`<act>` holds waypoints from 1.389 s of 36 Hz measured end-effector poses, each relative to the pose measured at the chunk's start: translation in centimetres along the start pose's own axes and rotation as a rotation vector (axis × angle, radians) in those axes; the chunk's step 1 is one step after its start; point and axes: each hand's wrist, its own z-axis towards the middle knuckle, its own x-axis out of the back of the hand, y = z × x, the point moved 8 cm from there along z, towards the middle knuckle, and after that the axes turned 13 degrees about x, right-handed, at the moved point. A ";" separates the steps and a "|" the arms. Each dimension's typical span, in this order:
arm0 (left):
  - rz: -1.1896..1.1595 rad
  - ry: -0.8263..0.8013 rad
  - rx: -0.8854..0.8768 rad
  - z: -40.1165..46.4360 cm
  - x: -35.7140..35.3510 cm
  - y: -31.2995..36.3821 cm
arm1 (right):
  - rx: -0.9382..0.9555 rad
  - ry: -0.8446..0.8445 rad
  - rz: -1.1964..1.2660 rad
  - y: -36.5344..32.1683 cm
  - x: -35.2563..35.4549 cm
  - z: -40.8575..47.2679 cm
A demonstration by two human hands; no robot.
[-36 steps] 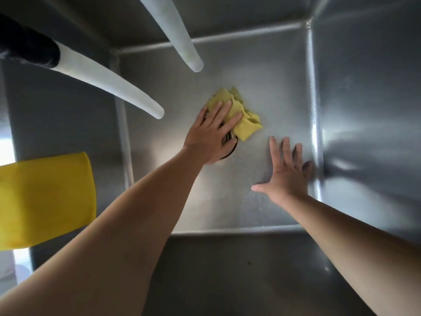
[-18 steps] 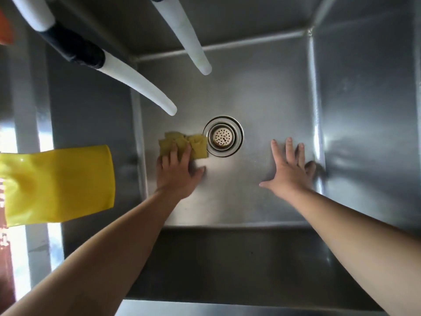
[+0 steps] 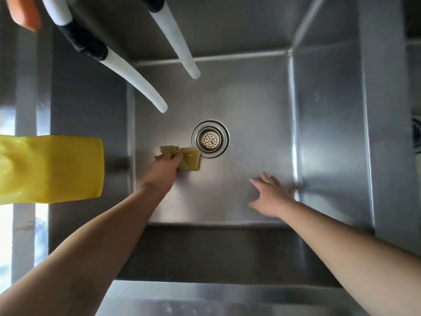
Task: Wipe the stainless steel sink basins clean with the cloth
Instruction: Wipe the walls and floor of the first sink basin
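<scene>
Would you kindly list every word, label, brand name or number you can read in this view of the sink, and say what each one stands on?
No text can be read anywhere in this view.
Sink basin: bare steel, no stamp or brand visible.
Drain strainer: only holes, no lettering.
Cloth: no tag or print.
Yellow glove: no print.
Two white hoses: no markings.
Dark patterned item at the right edge: too cropped and blurred to tell.

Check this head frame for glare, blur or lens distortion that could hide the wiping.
Head view: wide-angle lens bows the sink walls; blown-out daylight at the left edge and bright streaks along the right wall seam. The right hand is motion-blurred; the left hand gripping the cloth and the drain read sharp.
</scene>
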 end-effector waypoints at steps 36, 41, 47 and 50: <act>-0.014 0.140 -0.445 -6.1 -2.5 16.8 | 0.160 0.995 -0.336 1.9 15.3 -19.5; -0.147 0.129 -0.146 -5.7 -1.8 12.7 | 0.151 0.998 -0.342 1.8 15.2 -19.6; -0.206 0.046 0.128 -4.5 0.5 14.9 | 0.171 1.001 -0.324 1.7 15.2 -19.5; -0.290 -0.049 0.222 -3.8 2.1 15.5 | 0.176 0.999 -0.303 1.8 15.1 -19.4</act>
